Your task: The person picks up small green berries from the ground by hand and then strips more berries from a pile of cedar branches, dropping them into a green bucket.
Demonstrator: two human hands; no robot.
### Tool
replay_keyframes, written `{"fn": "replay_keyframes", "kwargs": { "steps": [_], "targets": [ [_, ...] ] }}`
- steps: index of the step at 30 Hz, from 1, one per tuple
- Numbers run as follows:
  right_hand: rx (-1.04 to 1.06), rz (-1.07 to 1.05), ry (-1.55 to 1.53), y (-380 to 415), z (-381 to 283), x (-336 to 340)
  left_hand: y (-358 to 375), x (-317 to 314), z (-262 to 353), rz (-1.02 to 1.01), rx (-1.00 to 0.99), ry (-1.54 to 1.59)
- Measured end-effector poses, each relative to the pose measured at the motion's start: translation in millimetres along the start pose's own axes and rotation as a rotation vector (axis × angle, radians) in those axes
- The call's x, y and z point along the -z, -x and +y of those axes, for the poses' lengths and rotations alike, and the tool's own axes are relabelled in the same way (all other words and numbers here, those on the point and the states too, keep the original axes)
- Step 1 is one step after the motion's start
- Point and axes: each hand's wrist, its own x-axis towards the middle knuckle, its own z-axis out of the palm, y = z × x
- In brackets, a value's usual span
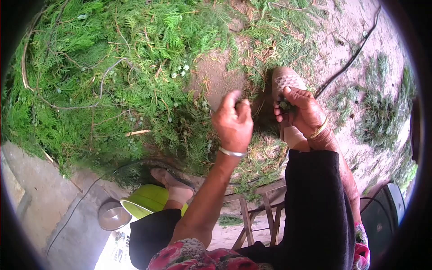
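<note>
Left hand: your left hand (233, 120) was curled at the frame's centre, fingertips pinched on a small green sprig, held up clear of the pile.
Right hand: at 3 o'clock of it, your right hand (300, 110) cupped small green berries (284, 105), fingers closed round them, likely to keep them from spilling.
Branches: the cut green branches (112, 76) lay heaped on the ground from 9 to 12 o'clock, within reach.
Bowls: a green bowl (146, 201) and a metal bowl (112, 216) sat at 7 o'clock.
Writing: none readable.

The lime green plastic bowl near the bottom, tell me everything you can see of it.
The lime green plastic bowl looks smooth, round and glossy with a paler rim. It sits on the ground at lower left, tilted, partly hidden behind the person's sandalled foot and black trouser leg. A round metal bowl lies just left of it. Its contents cannot be seen.
</note>
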Motion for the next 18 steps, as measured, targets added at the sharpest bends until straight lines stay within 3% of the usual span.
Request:
{"fn": "replay_keyframes", "kwargs": {
  "steps": [3,4,6,7,9,11,17,18],
  "targets": [
    [-0.007,0.015,-0.194,0.3,-0.3,-10.1,4.0,6.7,45.9,-0.302,-0.188,0.097],
    [-0.112,0.06,-0.219,0.1,-1.8,-11.6,0.4,9.4,44.5,-0.298,-0.188,0.1],
    [-0.122,0.062,-0.143,0.3,-1.4,-10.5,-18.6,21.5,35.6,-0.199,-0.277,-0.064],
    [-0.132,0.066,-0.073,0.4,-0.7,-8.8,-35.4,28.0,11.8,-0.088,-0.196,-0.083],
    [-0.113,0.086,-0.061,0.5,-0.1,-4.9,-76.3,57.4,-20.1,0.04,-0.318,-0.566],
    [-0.109,0.062,0.011,-0.7,-1.0,-2.8,-108.3,73.3,-52.0,0.002,-0.286,-0.821],
    [-0.1,0.081,0.015,-1.1,0.8,-2.8,-143.2,67.4,-80.8,-0.031,-0.334,-0.807],
    [-0.101,0.086,0.014,-0.9,0.9,-2.5,-147.3,66.5,-83.0,-0.074,-0.269,-0.676]
  ]
}}
